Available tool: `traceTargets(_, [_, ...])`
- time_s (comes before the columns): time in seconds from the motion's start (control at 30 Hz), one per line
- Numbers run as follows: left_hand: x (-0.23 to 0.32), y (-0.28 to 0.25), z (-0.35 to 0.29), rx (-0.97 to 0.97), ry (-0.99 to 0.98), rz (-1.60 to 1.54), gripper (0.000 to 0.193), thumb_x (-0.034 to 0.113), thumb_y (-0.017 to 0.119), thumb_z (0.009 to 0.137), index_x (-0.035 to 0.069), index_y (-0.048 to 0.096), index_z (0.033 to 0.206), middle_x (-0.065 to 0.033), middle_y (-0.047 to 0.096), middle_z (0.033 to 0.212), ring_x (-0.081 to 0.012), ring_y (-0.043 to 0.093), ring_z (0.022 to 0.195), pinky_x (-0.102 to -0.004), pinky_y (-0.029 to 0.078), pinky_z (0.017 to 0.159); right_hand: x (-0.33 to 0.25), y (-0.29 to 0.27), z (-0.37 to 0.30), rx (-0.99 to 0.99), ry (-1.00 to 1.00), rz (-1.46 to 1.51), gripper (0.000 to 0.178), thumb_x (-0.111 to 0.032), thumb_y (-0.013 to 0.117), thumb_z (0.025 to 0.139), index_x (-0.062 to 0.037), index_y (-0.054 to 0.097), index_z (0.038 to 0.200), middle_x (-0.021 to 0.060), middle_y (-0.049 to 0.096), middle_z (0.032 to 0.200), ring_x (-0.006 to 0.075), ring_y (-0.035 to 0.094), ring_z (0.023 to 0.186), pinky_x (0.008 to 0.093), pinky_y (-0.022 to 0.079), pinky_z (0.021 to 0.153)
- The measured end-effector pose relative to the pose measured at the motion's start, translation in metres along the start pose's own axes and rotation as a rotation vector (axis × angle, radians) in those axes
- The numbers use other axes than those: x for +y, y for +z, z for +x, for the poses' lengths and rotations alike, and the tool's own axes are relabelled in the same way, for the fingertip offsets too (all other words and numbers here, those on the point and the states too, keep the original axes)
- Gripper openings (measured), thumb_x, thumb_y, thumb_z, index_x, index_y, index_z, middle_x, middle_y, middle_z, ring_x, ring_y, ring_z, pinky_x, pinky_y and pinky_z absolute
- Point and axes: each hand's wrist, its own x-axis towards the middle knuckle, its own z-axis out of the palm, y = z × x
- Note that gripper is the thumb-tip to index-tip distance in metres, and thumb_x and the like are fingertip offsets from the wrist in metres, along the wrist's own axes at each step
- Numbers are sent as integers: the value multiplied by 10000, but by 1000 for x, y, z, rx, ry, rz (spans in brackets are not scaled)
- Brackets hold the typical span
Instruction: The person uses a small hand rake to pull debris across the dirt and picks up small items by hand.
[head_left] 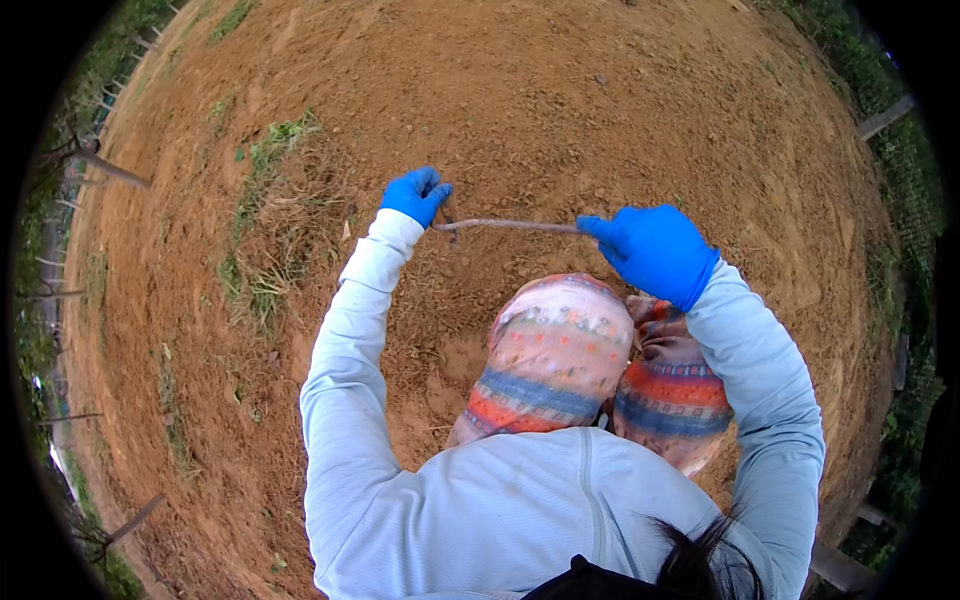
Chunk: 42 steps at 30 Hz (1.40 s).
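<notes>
My right hand (655,250), in a blue glove, is closed round one end of a thin, pale, rod-like handle (515,225). The handle runs left, almost level, across in front of my knees. A small dark piece shows at its left end, too small to name. Just beyond that end is my left hand (416,196), also gloved in blue, with its fingers curled together. What those fingers hold, if anything, is hidden. Bare brown soil (500,180) lies under both hands.
My bent knees in patterned trousers (560,350) are close below the handle. Left of my left arm lies a heap of dry and green grass (285,215). Posts and trees edge the ground, with a tilted post (115,168) at the left.
</notes>
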Motion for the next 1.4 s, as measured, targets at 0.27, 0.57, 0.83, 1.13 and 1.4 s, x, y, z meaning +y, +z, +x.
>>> traceTargets(0.27, [6, 9, -4, 21, -100, -11, 349, 392, 584, 855, 52, 611, 779, -127, 585, 646, -278, 563, 589, -362, 449, 561, -14, 0, -4, -16, -80, -106, 388, -235, 550, 840, -147, 530, 1218, 109, 595, 739, 275, 609, 632, 398, 470, 495])
traceTargets(0.57, [-37, 14, 12, 201, -469, -901, 204, 275, 550, 889, 86, 626, 902, -52, 633, 752, -174, 587, 640, -305, 472, 567, -7, 10, 0, 6, 70, 219, 351, -280, 550, 850, -135, 570, 1169, 144, 620, 784, 327, 610, 694, 441, 478, 573])
traceTargets(0.83, [14, 42, -34, 256, -385, -1081, 317, 215, 659, 816, 68, 546, 1073, -34, 608, 901, -163, 600, 815, -300, 494, 639, -12, 4, 5, 35, 208, 370, 319, -232, 503, 874, -140, 582, 1169, 162, 633, 803, 356, 600, 710, 456, 477, 619])
traceTargets(1.13, [21, 58, -2, 572, -518, -1134, 319, 226, 752, 758, 66, 514, 900, -32, 544, 663, -106, 490, 519, -238, 381, 427, -24, 16, 3, 61, 145, 256, 350, -234, 504, 865, -146, 554, 1200, 151, 616, 755, 331, 605, 694, 449, 475, 590])
traceTargets(1.4, [1, 69, -8, 428, -318, -1218, 242, 69, 614, 834, 27, 527, 1056, -70, 613, 817, -140, 593, 628, -266, 524, 571, -16, 6, 3, 29, 188, 322, 336, -253, 502, 877, -139, 568, 1186, 170, 623, 789, 344, 607, 710, 457, 481, 616])
